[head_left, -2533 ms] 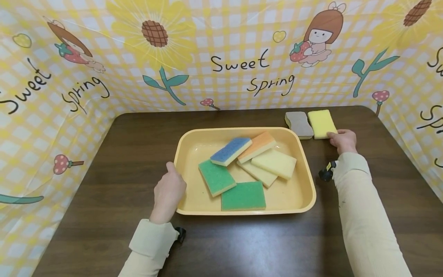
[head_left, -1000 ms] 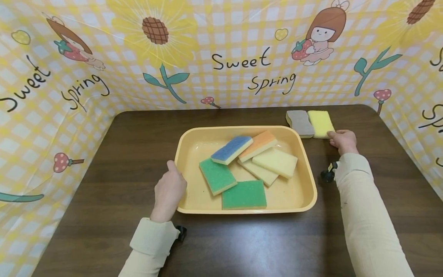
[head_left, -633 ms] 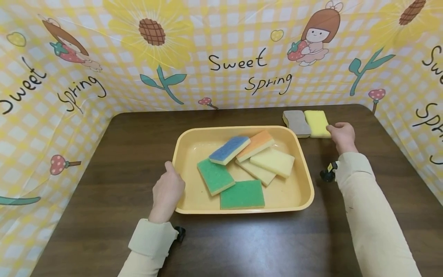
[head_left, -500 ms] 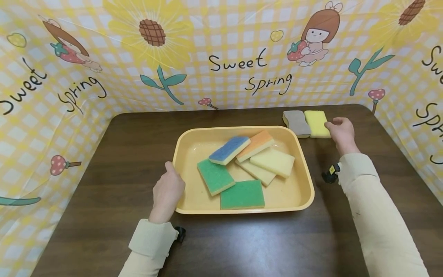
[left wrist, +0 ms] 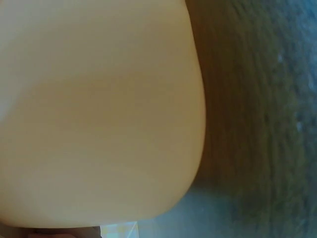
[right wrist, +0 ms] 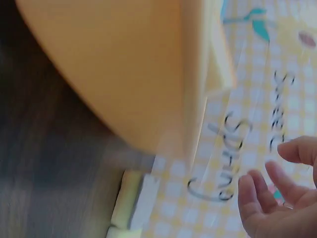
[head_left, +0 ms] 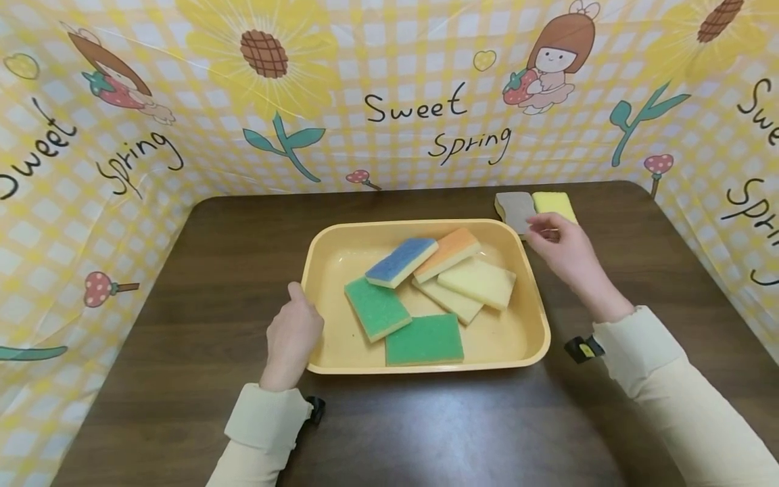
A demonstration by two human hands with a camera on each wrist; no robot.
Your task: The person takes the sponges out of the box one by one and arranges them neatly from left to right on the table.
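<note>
My left hand [head_left: 295,338] grips the left rim of a pale yellow tray [head_left: 331,270]. In the left wrist view the tray's outer wall [left wrist: 99,124] fills most of the picture and the fingers are hidden. Inside the tray lie a blue sponge [head_left: 402,262], an orange sponge [head_left: 450,253], two green sponges [head_left: 425,339] and two pale yellow sponges [head_left: 477,281]. My right hand [head_left: 566,250], bare and loosely curved, hovers by the tray's far right corner. It partly covers a grey sponge [head_left: 514,210] and a bright yellow sponge [head_left: 555,203], side by side on the table.
The dark wooden table [head_left: 201,270] carries everything. A yellow checked cloth [head_left: 420,155] with printed flowers and figures stands up behind the table and along both sides.
My right hand has let go of the yellow sponge's edge and moved left towards the tray. The yellow sponge sits against the grey one. The left hand keeps its grip.
</note>
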